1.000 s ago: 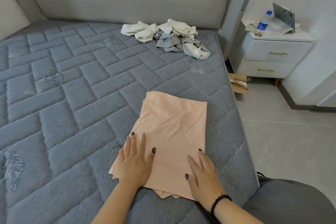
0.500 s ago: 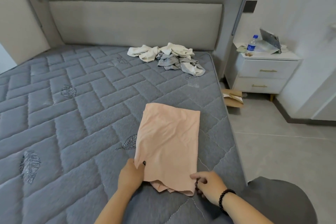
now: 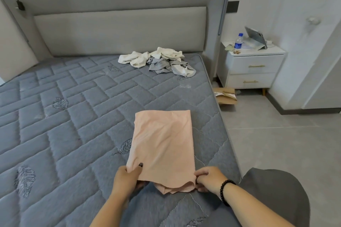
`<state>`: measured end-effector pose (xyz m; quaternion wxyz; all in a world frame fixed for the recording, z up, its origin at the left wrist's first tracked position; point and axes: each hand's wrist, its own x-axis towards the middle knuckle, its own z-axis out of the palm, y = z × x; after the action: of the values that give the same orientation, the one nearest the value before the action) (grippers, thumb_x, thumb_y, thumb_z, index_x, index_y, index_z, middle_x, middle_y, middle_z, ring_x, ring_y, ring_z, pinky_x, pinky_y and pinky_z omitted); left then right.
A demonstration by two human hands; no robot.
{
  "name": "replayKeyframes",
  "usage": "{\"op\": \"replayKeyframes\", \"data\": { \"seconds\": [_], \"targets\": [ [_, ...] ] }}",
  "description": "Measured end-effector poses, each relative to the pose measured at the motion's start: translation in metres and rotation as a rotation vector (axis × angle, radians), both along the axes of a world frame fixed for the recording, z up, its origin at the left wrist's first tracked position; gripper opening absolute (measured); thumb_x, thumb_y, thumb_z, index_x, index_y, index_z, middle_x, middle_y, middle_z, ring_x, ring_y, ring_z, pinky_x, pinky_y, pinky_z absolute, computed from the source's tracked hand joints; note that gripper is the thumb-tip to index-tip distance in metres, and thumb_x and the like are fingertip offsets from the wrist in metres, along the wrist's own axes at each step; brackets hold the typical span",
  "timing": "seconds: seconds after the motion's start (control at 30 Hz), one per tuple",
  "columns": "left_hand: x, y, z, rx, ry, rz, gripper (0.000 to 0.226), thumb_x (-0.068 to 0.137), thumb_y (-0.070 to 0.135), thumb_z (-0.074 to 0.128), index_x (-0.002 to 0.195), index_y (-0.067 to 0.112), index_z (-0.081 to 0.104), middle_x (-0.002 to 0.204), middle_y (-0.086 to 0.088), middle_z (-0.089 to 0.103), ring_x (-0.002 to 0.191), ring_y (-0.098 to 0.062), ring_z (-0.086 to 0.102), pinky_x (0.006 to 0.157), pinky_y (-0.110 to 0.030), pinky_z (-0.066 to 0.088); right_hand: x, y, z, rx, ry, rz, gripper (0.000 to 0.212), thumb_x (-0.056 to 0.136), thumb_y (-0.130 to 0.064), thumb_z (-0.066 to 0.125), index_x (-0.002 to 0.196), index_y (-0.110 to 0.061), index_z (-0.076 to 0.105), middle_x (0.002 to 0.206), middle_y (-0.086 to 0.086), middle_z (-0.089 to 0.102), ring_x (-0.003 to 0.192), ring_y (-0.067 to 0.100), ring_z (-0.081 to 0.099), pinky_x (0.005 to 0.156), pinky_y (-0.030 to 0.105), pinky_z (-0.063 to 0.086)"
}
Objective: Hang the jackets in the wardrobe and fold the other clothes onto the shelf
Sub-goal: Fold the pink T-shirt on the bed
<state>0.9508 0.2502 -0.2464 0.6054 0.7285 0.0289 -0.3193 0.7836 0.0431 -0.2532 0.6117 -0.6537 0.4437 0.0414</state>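
Your left hand has its grip clamped on the near left corner of the peach garment, thumb on top and fingers tucked under. Your right hand pinches the near right corner, fingers curled around the stacked edges. Both grips are closed on cloth, neither is free.

The peach garment lies flat on the mattress, folded into a long rectangle running away from you and close to the mattress's right edge. Several layers show at the near end.

Handling: thin, soft and light, no stiffness, so it'll sag and the layers can slide apart if lifted from one side only. Probably best to keep both near corners pinched through all the layers, then bring them over to the far edge for the next fold, or slide a flat hand under the middle to carry it.

Beyond the peach garment, near the headboard, sits a loose pile of white and grey clothes, not yet folded. To the right of that pile stands a white nightstand.
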Motion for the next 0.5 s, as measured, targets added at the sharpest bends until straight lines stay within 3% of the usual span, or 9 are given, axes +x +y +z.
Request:
{"op": "replayKeyframes", "data": {
  "seconds": [0.1, 0.17, 0.23, 0.3, 0.37, 0.47, 0.5],
  "targets": [
    [0.009, 0.009, -0.006, 0.012, 0.006, 0.057, 0.022, 0.092, 0.010, 0.062, 0.075, -0.002, 0.055, 0.057, -0.017, 0.056, 0.042, -0.023, 0.051, 0.045, -0.028, 0.042, 0.002, 0.009, -0.001, 0.141, -0.034, 0.027, 0.035, 0.088, -0.013, 0.066, 0.120, -0.017, 0.053, 0.114, 0.011, 0.063, 0.080, 0.020, 0.065, 0.069, 0.028, 0.057],
    [0.011, 0.013, -0.013, 0.029, 0.045, 0.111, 0.018, 0.091, 0.008, 0.064, 0.084, -0.008, 0.058, 0.066, -0.019, 0.062, 0.050, -0.027, 0.060, 0.047, -0.030, 0.051, 0.006, 0.017, -0.003, 0.204, -0.085, 0.057, 0.040, 0.087, -0.009, 0.067, 0.123, -0.022, 0.054, 0.119, 0.012, 0.063, 0.076, 0.019, 0.063, 0.067, 0.026, 0.056],
    [0.009, 0.018, -0.022, 0.088, 0.059, 0.150, 0.015, 0.091, 0.009, 0.065, 0.093, -0.006, 0.062, 0.075, -0.017, 0.065, 0.062, -0.027, 0.062, 0.050, -0.030, 0.053, 0.010, 0.022, -0.002, 0.175, -0.074, 0.035, 0.043, 0.085, 0.003, 0.065, 0.122, -0.019, 0.055, 0.109, 0.017, 0.066, 0.069, 0.018, 0.064, 0.061, 0.024, 0.055],
    [0.007, 0.023, -0.030, 0.141, 0.021, 0.172, 0.012, 0.090, 0.012, 0.067, 0.093, 0.000, 0.065, 0.080, -0.015, 0.066, 0.067, -0.024, 0.063, 0.048, -0.026, 0.053, 0.013, 0.022, -0.002, 0.087, -0.059, 0.007, 0.035, 0.085, 0.005, 0.062, 0.113, -0.014, 0.057, 0.092, 0.013, 0.069, 0.063, 0.015, 0.064, 0.054, 0.022, 0.052],
    [0.006, 0.025, -0.032, 0.133, -0.002, 0.178, 0.012, 0.090, 0.014, 0.067, 0.093, 0.002, 0.066, 0.080, -0.014, 0.067, 0.069, -0.023, 0.065, 0.049, -0.026, 0.054, 0.010, 0.017, -0.002, -0.045, -0.075, 0.058, 0.033, 0.085, -0.002, 0.063, 0.112, -0.018, 0.053, 0.084, 0.005, 0.067, 0.066, 0.011, 0.063, 0.057, 0.022, 0.052],
    [0.006, 0.025, -0.032, 0.134, -0.023, 0.196, 0.018, 0.090, 0.014, 0.066, 0.100, 0.000, 0.062, 0.088, -0.015, 0.065, 0.076, -0.025, 0.066, 0.052, -0.028, 0.055, 0.001, 0.013, -0.006, -0.410, -0.019, 0.460, 0.065, 0.087, -0.010, 0.058, 0.141, -0.034, 0.033, 0.111, -0.003, 0.051, 0.096, 0.010, 0.054, 0.087, 0.018, 0.045],
    [0.005, 0.024, -0.031, 0.134, -0.033, 0.211, 0.021, 0.090, 0.015, 0.066, 0.104, 0.001, 0.058, 0.092, -0.015, 0.064, 0.078, -0.025, 0.066, 0.053, -0.029, 0.056, 0.000, 0.016, -0.008, -0.522, 0.033, 0.613, 0.070, 0.087, -0.011, 0.055, 0.145, -0.037, 0.027, 0.116, -0.003, 0.041, 0.101, 0.013, 0.047, 0.090, 0.017, 0.039]
  ]
}}
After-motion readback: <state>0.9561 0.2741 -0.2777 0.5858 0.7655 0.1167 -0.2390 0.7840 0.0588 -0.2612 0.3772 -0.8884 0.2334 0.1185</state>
